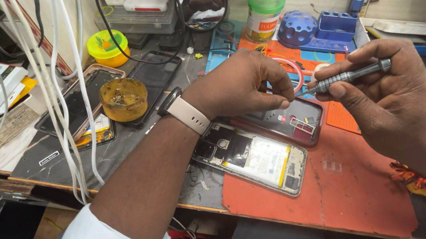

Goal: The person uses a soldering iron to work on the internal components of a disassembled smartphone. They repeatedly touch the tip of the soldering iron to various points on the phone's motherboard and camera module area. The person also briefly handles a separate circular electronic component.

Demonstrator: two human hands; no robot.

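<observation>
just above the opened phone [252, 159] on the orange mat [320, 199], both hands meet. right hand [390, 97] is closed around a grey screwdriver [348, 76] lying level, tip pointing left. left hand [239, 85] pinches at that tip, fingers curled. the phone, directly beneath the left hand, runs diagonally, its innards exposed.

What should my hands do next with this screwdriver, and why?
Probably lower the screwdriver tip to the opened phone. The right hand holds it level above the orange mat, the left hand pinches at its tip, and the phone lies just below.
</observation>
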